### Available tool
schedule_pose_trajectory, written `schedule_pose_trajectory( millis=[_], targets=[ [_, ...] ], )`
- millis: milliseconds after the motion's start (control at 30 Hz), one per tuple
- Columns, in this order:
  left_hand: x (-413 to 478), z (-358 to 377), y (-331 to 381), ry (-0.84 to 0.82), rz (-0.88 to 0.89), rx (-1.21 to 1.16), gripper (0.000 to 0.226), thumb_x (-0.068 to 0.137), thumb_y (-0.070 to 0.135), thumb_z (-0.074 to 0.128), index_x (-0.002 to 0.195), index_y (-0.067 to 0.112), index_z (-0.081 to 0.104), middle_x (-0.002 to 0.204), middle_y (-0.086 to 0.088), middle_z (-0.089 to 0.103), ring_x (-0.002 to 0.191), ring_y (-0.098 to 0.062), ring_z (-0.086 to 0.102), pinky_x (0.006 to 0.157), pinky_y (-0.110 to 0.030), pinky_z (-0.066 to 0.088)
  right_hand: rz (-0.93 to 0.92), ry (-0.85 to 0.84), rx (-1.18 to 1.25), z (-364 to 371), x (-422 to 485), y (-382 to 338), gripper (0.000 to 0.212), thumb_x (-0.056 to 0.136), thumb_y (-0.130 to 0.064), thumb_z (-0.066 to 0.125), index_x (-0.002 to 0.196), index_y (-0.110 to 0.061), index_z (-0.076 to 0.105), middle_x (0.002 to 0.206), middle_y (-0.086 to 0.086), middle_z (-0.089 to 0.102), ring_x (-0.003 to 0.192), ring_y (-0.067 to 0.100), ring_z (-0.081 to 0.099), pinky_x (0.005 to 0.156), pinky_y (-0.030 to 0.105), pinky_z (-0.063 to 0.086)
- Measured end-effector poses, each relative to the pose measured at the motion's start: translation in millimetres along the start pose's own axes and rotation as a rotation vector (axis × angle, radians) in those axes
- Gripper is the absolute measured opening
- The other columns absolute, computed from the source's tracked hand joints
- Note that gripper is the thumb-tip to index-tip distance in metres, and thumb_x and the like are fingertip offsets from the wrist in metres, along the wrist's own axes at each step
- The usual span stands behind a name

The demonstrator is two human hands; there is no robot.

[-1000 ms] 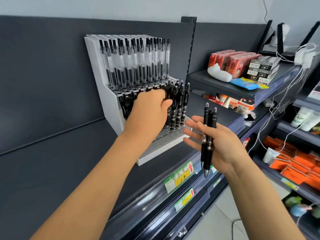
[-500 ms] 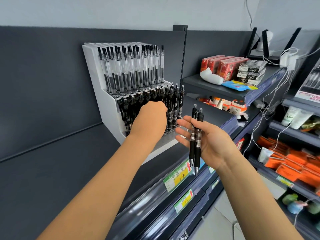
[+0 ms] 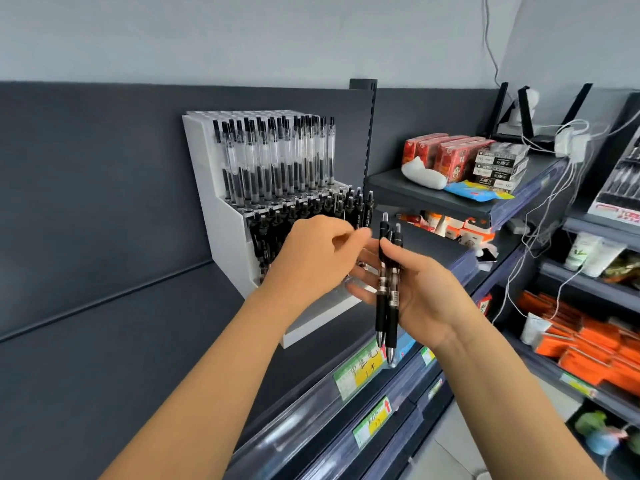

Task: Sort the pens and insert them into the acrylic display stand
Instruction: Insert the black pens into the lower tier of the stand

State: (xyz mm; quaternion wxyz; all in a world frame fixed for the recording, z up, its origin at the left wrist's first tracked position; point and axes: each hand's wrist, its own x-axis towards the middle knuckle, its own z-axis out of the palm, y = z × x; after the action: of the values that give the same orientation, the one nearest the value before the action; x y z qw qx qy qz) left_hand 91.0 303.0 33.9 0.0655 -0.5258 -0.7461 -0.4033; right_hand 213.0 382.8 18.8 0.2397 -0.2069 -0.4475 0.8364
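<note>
A white stepped acrylic display stand (image 3: 216, 216) sits on the dark shelf. Its upper tier holds several clear pens with black caps (image 3: 277, 161). The lower tier holds several black click pens (image 3: 349, 207). My right hand (image 3: 429, 296) grips two black pens (image 3: 388, 292) upright, tips down, just in front of the stand's right corner. My left hand (image 3: 311, 261) is in front of the lower tier, hiding part of it. Its fingertips, slightly apart and holding nothing, reach towards the upper ends of the two pens.
A vertical shelf post (image 3: 371, 133) rises right of the stand. The neighbouring shelf carries red boxes (image 3: 446, 157), a white pouch (image 3: 422, 174) and a router (image 3: 540, 112) with white cables. Price labels (image 3: 360, 372) line the shelf's front edge. Orange packs (image 3: 588, 344) fill lower right shelves.
My left hand has drawn back from the stand's lower tier and moved right towards the pens. My right hand now holds two pens instead of three and has come closer to the left.
</note>
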Motion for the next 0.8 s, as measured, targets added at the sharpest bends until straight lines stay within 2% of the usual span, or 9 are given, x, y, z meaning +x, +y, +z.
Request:
schedule_pose_trajectory(
  millis=[100, 167, 233, 300, 400, 500, 567, 667, 800],
  targets=[
    [-6.0, -3.0, 2.1, -0.078, -0.049, -0.244, 0.018, 0.088, 0.036, 0.066, 0.075, 0.025, 0.073, 0.074, 0.011, 0.071, 0.071, -0.003, 0.067, 0.071, -0.024, 0.055, 0.058, -0.097, 0.076, 7.0, 0.8, 0.2, 0.043, 0.091, -0.026, 0.052, 0.125, -0.001, 0.059, 0.121, 0.017, 0.066, 0.11, 0.027, 0.065, 0.09, 0.049, 0.053],
    [-6.8, -6.4, 0.0, -0.162, -0.083, -0.354, 0.014, 0.082, 0.03, 0.074, 0.081, 0.016, 0.075, 0.081, 0.012, 0.072, 0.078, -0.005, 0.069, 0.076, -0.023, 0.056, 0.079, -0.136, 0.108, 10.8, 2.7, -0.1, 0.041, 0.09, -0.029, 0.051, 0.123, -0.005, 0.059, 0.116, 0.015, 0.068, 0.105, 0.026, 0.068, 0.088, 0.052, 0.053],
    [-6.9, -11.2, -1.1, -0.221, -0.083, -0.388, 0.018, 0.078, 0.025, 0.078, 0.083, 0.008, 0.075, 0.078, 0.007, 0.073, 0.076, -0.007, 0.07, 0.075, -0.021, 0.055, 0.097, -0.175, 0.102, 12.9, 4.8, -0.3, 0.043, 0.091, -0.033, 0.05, 0.125, -0.008, 0.058, 0.119, 0.014, 0.067, 0.103, 0.025, 0.068, 0.087, 0.053, 0.054],
    [-7.2, -17.9, -0.3, -0.226, -0.081, -0.395, 0.014, 0.079, 0.021, 0.077, 0.085, 0.009, 0.075, 0.08, 0.003, 0.073, 0.076, -0.005, 0.069, 0.073, -0.016, 0.054, 0.088, -0.189, 0.052, 13.3, 6.6, 0.3, 0.042, 0.092, -0.036, 0.048, 0.123, -0.011, 0.061, 0.118, 0.013, 0.067, 0.102, 0.026, 0.066, 0.092, 0.052, 0.051],
    [-7.1, -30.4, -1.9, -0.151, -0.101, -0.399, 0.009, 0.088, 0.017, 0.067, 0.092, 0.01, 0.072, 0.084, -0.002, 0.073, 0.071, -0.004, 0.068, 0.064, -0.013, 0.052, 0.02, -0.112, -0.033, 9.1, 8.2, -0.8, 0.035, 0.095, -0.036, 0.048, 0.113, -0.015, 0.068, 0.105, 0.009, 0.071, 0.098, 0.026, 0.066, 0.092, 0.047, 0.052],
    [-7.7, -39.4, -7.8, 0.07, -0.065, -0.209, 0.016, 0.095, 0.021, 0.057, 0.097, 0.007, 0.063, 0.093, 0.0, 0.071, 0.084, -0.008, 0.068, 0.079, -0.024, 0.055, -0.027, -0.006, -0.078, 0.3, 10.5, -1.6, 0.037, 0.097, -0.04, 0.045, 0.115, -0.016, 0.067, 0.108, 0.011, 0.072, 0.098, 0.027, 0.068, 0.079, 0.043, 0.058],
    [-10.8, -39.5, -9.8, 0.172, -0.038, -0.187, 0.017, 0.097, 0.021, 0.053, 0.108, 0.008, 0.053, 0.102, -0.001, 0.069, 0.092, -0.013, 0.066, 0.085, -0.03, 0.054, -0.051, 0.047, -0.109, -2.6, 11.6, 0.3, 0.042, 0.099, -0.045, 0.041, 0.115, -0.015, 0.066, 0.104, 0.013, 0.073, 0.09, 0.027, 0.069, 0.073, 0.043, 0.059],
    [-15.7, -31.4, -13.9, 0.19, 0.014, -0.04, 0.022, 0.099, 0.019, 0.05, 0.118, 0.01, 0.045, 0.102, -0.002, 0.067, 0.091, -0.015, 0.063, 0.083, -0.035, 0.052, -0.089, 0.084, -0.14, -3.4, 12.8, 3.9, 0.048, 0.098, -0.052, 0.035, 0.114, -0.019, 0.065, 0.096, 0.014, 0.073, 0.078, 0.026, 0.068, 0.066, 0.041, 0.058],
    [-17.0, -17.4, -18.9, 0.185, 0.021, 0.009, 0.02, 0.098, 0.017, 0.051, 0.116, 0.008, 0.047, 0.096, -0.002, 0.069, 0.089, -0.018, 0.063, 0.08, -0.04, 0.051, -0.086, 0.073, -0.229, -6.7, 13.9, 6.6, 0.049, 0.097, -0.058, 0.028, 0.121, -0.029, 0.059, 0.096, 0.013, 0.073, 0.08, 0.029, 0.07, 0.063, 0.044, 0.058]
  ],
)
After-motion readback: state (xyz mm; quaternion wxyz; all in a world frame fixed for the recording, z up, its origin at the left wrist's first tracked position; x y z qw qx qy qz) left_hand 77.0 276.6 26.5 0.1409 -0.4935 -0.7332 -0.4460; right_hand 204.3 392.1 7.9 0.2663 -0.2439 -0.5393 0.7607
